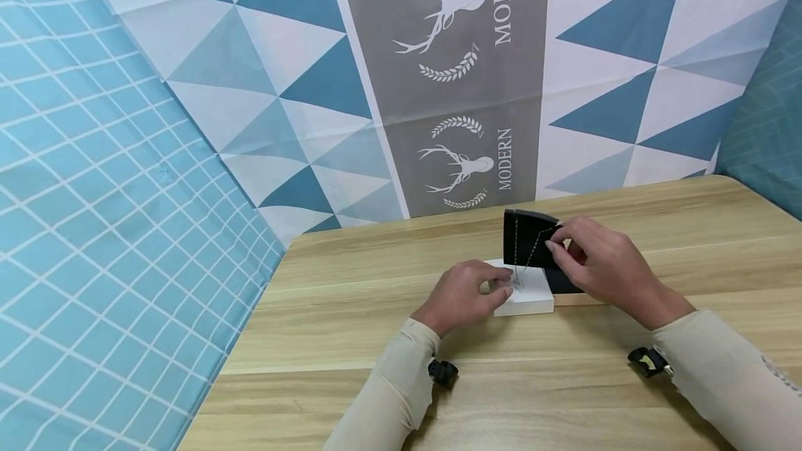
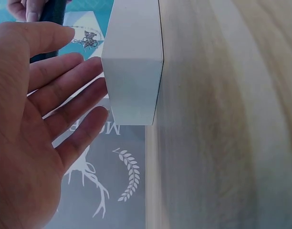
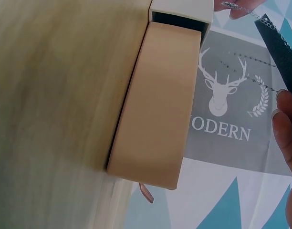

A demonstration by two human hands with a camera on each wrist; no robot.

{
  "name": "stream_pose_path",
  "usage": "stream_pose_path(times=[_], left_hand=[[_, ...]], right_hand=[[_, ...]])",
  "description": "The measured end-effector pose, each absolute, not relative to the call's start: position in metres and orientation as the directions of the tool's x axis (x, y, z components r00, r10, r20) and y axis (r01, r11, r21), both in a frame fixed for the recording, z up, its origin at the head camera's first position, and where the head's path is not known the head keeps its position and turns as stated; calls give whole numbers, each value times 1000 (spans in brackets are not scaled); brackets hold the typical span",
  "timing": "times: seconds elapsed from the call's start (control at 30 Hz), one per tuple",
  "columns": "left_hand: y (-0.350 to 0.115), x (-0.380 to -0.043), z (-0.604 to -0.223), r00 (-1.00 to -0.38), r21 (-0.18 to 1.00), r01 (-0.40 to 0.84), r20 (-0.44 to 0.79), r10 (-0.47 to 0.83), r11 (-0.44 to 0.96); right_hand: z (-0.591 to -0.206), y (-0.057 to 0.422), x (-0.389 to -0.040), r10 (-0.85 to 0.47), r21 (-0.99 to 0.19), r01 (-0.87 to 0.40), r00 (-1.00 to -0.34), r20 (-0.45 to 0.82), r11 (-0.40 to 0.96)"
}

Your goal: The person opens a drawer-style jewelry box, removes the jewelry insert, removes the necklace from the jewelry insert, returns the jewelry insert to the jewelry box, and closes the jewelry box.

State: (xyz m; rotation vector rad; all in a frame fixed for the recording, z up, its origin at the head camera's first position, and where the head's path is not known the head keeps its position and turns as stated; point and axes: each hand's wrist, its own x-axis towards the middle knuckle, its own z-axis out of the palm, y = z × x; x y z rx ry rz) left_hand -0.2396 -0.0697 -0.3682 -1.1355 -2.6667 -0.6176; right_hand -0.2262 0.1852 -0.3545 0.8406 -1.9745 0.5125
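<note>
**Black card [image 1: 532, 246] and silver chain [image 1: 516, 246] above a white box [image 1: 526, 306]**

Nearest me, my right sleeve [image 1: 729, 367] bears grey marks too small to read. My right hand [image 1: 601, 266] pinches the card's edge; the chain hangs across it. My left hand [image 1: 464, 294] has its fingers loosely extended, thumb apart, near the chain's charm [image 2: 90, 40]. On the bench [image 1: 313, 339], the white box has a tan drawer [image 3: 153, 105] slid partly out, ribbon tab [image 3: 146, 193] at its end. Beyond, the wall cloth [image 1: 460, 82] reads "MODERN" sideways beside a stag's head; the upper word is cut at "MODER".

Both sleeves [image 1: 391, 392] are beige — the right marked — with black wrist cameras [image 1: 445, 373].
</note>
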Motion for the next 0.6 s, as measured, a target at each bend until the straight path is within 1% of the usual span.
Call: stream_pose_path(times=[0.17, 0.33, 0.43, 0.6], left_hand=[[-67, -239, -368, -690, 327, 723, 307, 655, 608], [-64, -238, -368, -691, 371, 720, 302, 657, 587], [-62, -237, -368, -703, 437, 701, 289, 649, 564], [-61, -234, -368, -735, 551, 643, 245, 633, 532]], right_hand=[[-354, 185, -226, -355, -21, -728, -359, 863, 686], [-353, 184, -225, -354, -17, -740, -341, 871, 672], [-353, 183, -225, -355, -17, -748, -335, 873, 663], [-354, 182, -225, -361, -19, -747, -343, 867, 665]])
